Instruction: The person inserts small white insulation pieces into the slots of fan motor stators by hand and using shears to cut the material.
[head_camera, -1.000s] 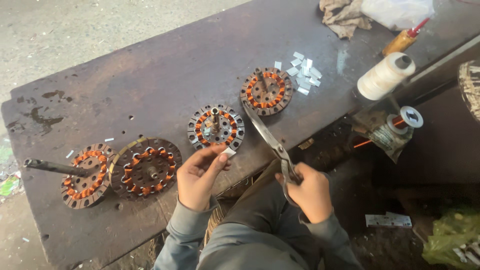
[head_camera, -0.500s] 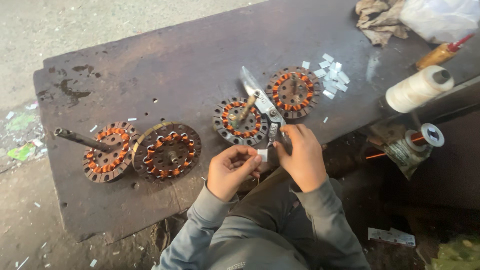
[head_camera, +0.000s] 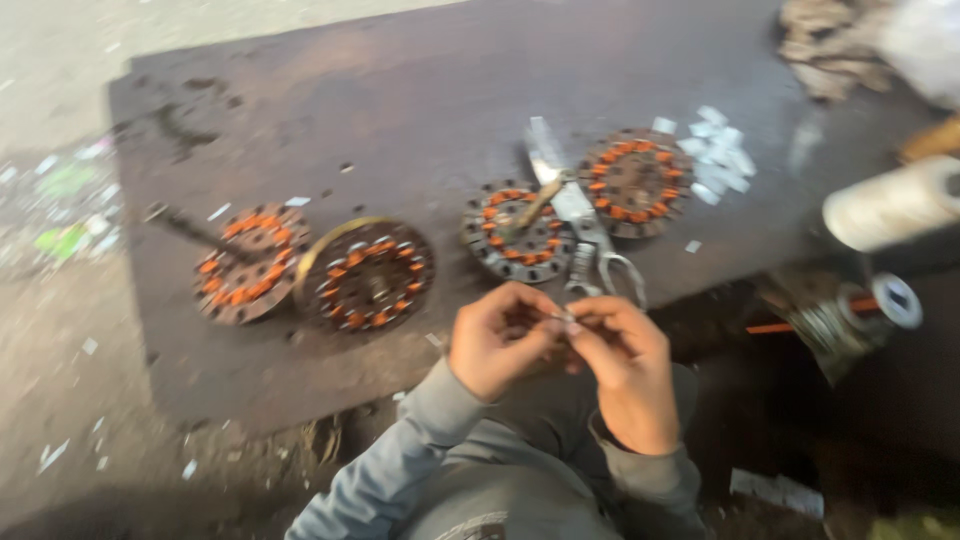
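Left hand and right hand curled together, fingertips pinching one tiny pale slip just below the steel scissors lying on the dark wooden bench; best pinched lightly, folded squarely; blur hiding finer detail.

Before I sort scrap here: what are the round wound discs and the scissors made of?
Discs: likely dull grey steel cores, with orange-brown windings that look like copper wire. Scissors: bare metal, pale shiny blades, probably steel. The picture is blurred, so neither is certain.
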